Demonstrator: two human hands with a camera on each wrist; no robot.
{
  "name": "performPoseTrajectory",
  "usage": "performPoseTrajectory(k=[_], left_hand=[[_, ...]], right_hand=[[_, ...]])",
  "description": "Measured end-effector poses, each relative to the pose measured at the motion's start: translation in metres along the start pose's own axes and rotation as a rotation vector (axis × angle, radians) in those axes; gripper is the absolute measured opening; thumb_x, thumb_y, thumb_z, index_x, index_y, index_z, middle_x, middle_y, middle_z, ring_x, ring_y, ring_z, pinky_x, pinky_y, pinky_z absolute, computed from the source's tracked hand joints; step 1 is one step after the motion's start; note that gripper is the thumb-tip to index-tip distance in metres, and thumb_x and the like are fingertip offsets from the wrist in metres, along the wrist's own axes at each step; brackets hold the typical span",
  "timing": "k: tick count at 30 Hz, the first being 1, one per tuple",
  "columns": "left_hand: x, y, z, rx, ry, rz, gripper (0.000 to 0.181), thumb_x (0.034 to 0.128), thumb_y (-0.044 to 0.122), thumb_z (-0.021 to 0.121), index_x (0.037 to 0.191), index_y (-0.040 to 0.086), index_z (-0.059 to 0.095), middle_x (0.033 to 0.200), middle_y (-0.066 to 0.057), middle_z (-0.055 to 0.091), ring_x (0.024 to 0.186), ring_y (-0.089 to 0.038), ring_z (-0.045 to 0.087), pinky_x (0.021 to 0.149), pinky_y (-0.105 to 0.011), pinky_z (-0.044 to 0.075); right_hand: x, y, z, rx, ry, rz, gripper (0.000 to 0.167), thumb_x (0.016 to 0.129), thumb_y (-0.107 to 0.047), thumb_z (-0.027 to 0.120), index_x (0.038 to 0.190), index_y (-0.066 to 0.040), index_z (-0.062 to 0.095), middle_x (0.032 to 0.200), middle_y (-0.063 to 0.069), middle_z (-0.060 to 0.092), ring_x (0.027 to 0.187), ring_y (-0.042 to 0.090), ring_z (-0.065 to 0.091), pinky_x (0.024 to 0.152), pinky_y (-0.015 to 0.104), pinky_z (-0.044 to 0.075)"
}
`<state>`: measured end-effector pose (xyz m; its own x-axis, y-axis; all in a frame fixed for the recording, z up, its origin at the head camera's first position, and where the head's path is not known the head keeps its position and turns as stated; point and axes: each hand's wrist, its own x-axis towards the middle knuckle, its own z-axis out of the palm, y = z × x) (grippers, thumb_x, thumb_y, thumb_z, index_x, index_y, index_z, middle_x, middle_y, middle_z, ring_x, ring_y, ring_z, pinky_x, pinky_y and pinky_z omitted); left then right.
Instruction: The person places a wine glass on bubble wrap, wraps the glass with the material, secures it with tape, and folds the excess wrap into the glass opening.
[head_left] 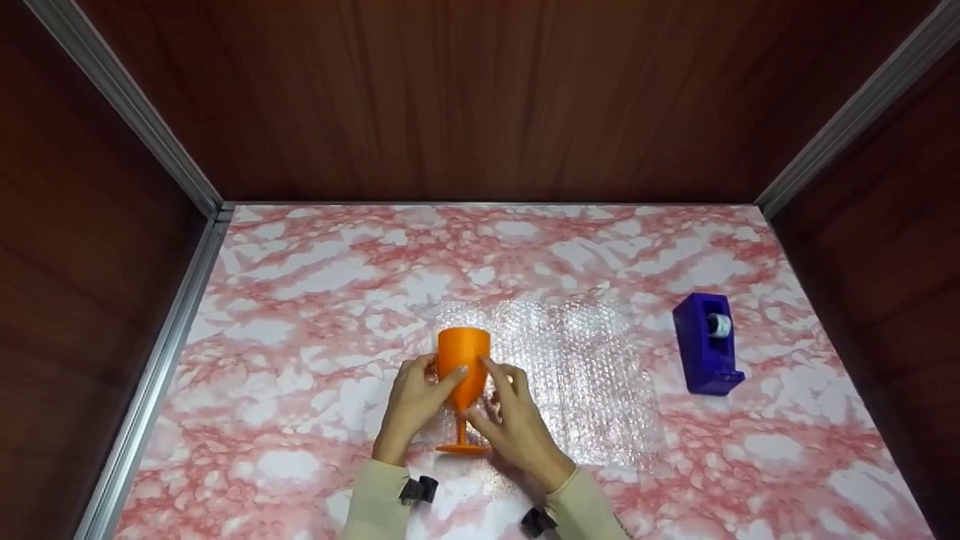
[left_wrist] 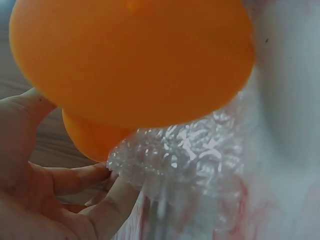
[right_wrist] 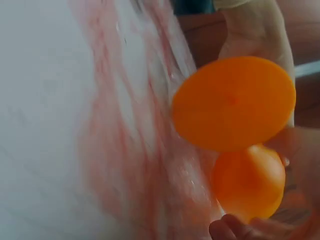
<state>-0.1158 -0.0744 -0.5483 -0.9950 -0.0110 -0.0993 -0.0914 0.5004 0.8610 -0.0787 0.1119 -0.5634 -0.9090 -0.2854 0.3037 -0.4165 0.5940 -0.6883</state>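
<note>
So the backdrop is a red-and-white marbled tabletop (head_left: 300, 360) with dark brown wood-grain walls (head_left: 487, 97) on the far, left and right sides. Over on the right sits a purple tape dispenser (head_left: 688, 345) with a pale roll of tape (head_left: 720, 325) in it, apart from everything else. Left of that, a clear sheet of bubble wrap (head_left: 570, 375) is spread flat, and its left part is partly hidden by an orange goblet (head_left: 465, 352) — that's the thing being handled, near the middle of the table, bowl pointing far, foot near.

Both hands come in from the near side in pale sleeves (head_left: 375, 499), black pieces (head_left: 420, 490) at the cuffs. The left hand (head_left: 412, 397) grips the bowl from the left, thumb across the front. The right hand (head_left: 521, 420) holds it from the right, index finger on the bowl, thumb down by the stem.

The left wrist view gives you what the head one can't: the round underside of the foot, plus left fingertips right at the wrap's edge beside the bowl — can't tell if they're pinching the wrap. The right wrist view is blurry, but shows right fingertips tucked against the bowl.
</note>
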Motion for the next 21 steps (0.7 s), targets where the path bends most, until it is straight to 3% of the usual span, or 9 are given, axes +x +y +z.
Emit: performPoseTrajectory(k=[3, 6, 16, 19, 21], left_hand=[[-0.001, 0.003, 0.000, 0.017, 0.018, 0.029, 0.068, 0.0879, 0.052, 0.072, 0.127, -0.004, 0.063, 0.110, -0.016, 0.063, 0.098, -0.028, 0.059, 0.087, -0.047, 0.050], [-0.002, 0.006, 0.000, 0.043, 0.043, 0.054, 0.069, 0.0875, 0.050, 0.073, 0.126, -0.007, 0.063, 0.104, -0.015, 0.063, 0.091, -0.027, 0.059, 0.081, -0.046, 0.050], [-0.006, 0.012, 0.010, 0.172, 0.124, 0.114, 0.072, 0.0855, 0.050, 0.075, 0.124, -0.009, 0.063, 0.097, -0.015, 0.060, 0.081, -0.026, 0.057, 0.072, -0.045, 0.052], [-0.007, 0.013, 0.011, 0.187, 0.139, 0.148, 0.070, 0.0856, 0.050, 0.075, 0.123, -0.008, 0.065, 0.102, -0.018, 0.063, 0.084, -0.030, 0.060, 0.074, -0.046, 0.053], [-0.007, 0.014, 0.011, 0.180, 0.139, 0.168, 0.066, 0.0861, 0.049, 0.076, 0.120, -0.006, 0.067, 0.096, -0.015, 0.063, 0.079, -0.027, 0.059, 0.070, -0.043, 0.053]], right_hand=[[0.004, 0.001, -0.001, -0.012, -0.010, -0.068, 0.071, 0.094, -0.024, 0.073, 0.154, -0.011, 0.038, 0.140, 0.023, 0.041, 0.100, 0.029, 0.061, 0.076, 0.036, 0.057], [0.006, 0.001, -0.003, -0.029, -0.040, -0.063, 0.066, 0.097, -0.021, 0.069, 0.154, -0.013, 0.038, 0.141, 0.021, 0.042, 0.101, 0.028, 0.062, 0.079, 0.038, 0.057], [0.006, 0.009, -0.008, -0.058, 0.031, -0.118, 0.053, 0.097, -0.005, 0.064, 0.147, -0.006, 0.049, 0.141, 0.023, 0.047, 0.124, 0.036, 0.053, 0.100, 0.046, 0.048], [0.005, 0.010, -0.009, -0.059, 0.039, -0.126, 0.054, 0.096, -0.004, 0.064, 0.147, -0.005, 0.048, 0.142, 0.023, 0.047, 0.125, 0.036, 0.053, 0.102, 0.046, 0.046], [0.005, 0.011, -0.010, -0.058, 0.056, -0.136, 0.054, 0.095, -0.001, 0.064, 0.146, -0.003, 0.049, 0.143, 0.023, 0.046, 0.124, 0.037, 0.054, 0.100, 0.045, 0.048]])
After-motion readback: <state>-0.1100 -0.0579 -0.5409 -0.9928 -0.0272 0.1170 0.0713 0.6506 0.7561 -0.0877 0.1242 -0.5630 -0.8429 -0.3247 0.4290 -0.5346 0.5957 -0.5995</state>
